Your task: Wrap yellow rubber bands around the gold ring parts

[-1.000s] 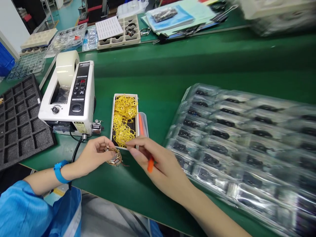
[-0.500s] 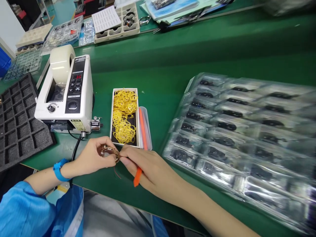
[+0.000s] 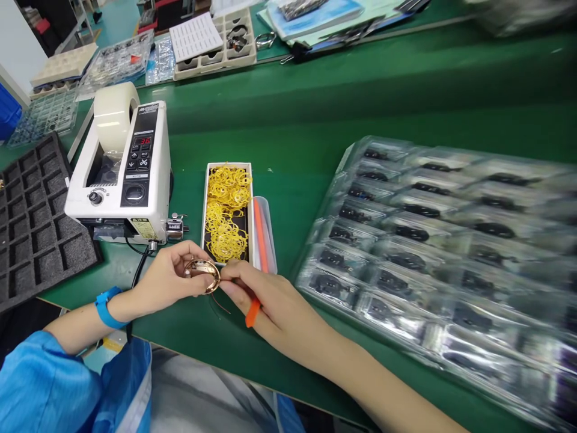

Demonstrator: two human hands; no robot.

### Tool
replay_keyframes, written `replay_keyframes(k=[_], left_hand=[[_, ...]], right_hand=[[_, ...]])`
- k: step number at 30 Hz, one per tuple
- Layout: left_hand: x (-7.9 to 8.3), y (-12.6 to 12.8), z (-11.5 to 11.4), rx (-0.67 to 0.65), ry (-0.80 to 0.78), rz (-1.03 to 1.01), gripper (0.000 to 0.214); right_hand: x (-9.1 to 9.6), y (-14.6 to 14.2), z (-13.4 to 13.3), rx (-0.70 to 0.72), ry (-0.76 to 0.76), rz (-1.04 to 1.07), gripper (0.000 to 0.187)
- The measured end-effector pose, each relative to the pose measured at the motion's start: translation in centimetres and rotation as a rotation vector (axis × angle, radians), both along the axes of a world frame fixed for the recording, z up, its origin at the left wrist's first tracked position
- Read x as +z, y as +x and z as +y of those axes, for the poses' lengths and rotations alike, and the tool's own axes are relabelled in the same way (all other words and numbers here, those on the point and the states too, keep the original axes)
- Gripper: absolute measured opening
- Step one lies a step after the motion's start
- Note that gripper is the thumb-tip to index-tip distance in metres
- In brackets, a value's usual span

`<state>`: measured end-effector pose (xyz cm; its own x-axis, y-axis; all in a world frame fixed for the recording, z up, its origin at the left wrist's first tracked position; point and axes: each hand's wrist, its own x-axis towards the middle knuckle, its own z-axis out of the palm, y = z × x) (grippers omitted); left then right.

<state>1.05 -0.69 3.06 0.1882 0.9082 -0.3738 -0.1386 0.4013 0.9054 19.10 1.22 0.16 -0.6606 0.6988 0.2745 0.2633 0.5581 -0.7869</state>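
Copper ring (image 3: 204, 274) pinched at the fingertips
Left hand (image 3: 164, 284) grips it; right hand (image 3: 276, 308), clutching an orange stick (image 3: 252, 313), touches its edge. Steadiness counts.

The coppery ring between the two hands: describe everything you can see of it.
The coppery ring is a small, shiny, metal-looking hoop, copper to gold in colour, with a paler middle. It is held tilted just above the green table, in front of the white box of yellow loops. The left hand grips its left side; the right hand, which also holds an orange tool, pinches its right edge. A thin reddish wire trails below it.
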Motion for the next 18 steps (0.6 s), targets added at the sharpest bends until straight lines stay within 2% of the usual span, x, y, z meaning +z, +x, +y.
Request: replay_keyframes(k=[3, 7, 12, 16, 18], left_hand=[[0.0, -0.1, 0.1, -0.014, 0.009, -0.037, 0.031], [-0.1, -0.2, 0.2, -0.023, 0.005, -0.055, 0.032], [-0.7, 0.0, 0.1, 0.072, 0.002, -0.077, 0.040], [-1.3, -0.1, 0.2, 0.114, 0.015, -0.048, 0.043], [-1.6, -0.2, 0.1, 0.105, 0.084, 0.048, 0.038]], right_hand=[[0.1, -0.1, 0.1, 0.004, -0.065, 0.007, 0.017], [0.6, -0.3, 0.0, 0.023, -0.242, 0.029, 0.037], [0.8, -1.0, -0.4, -0.079, -0.468, 0.114, 0.057], [0.7, -1.4, -0.4, -0.161, -0.559, 0.157, 0.062], [0.6, -1.4, -0.3, -0.202, -0.597, 0.162, 0.064]])
